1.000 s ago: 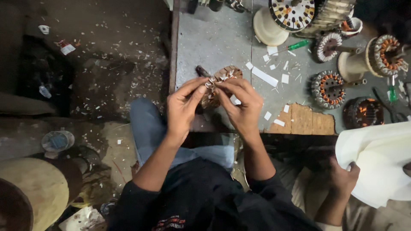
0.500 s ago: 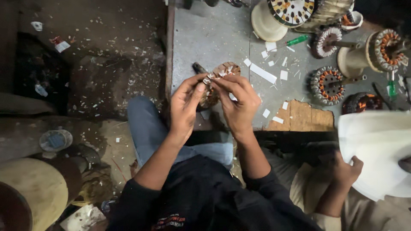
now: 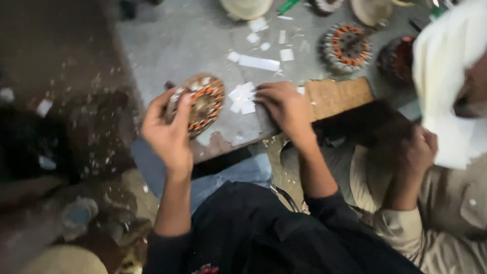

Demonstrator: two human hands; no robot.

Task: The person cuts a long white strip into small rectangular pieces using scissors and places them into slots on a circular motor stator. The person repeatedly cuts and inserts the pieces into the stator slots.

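Observation:
My left hand [image 3: 170,133] grips a round motor stator [image 3: 203,103] with copper windings, holding it tilted at the near edge of the grey table [image 3: 182,40]. My right hand [image 3: 284,106] rests on the table just right of the stator, fingertips on a small pile of white paper strips [image 3: 242,97]. Whether its fingers pinch a strip cannot be told.
More wound stators [image 3: 347,46] stand at the back right, with loose white strips [image 3: 258,63] and a brown cardboard piece [image 3: 337,95]. Another person sits at my right, a hand [image 3: 418,147] near the table edge, white cloth [image 3: 449,76] above. Littered floor lies to the left.
My right hand has let go of the stator and moved right onto the paper strips. My left hand now holds the stator alone. The view has moved closer and shifted.

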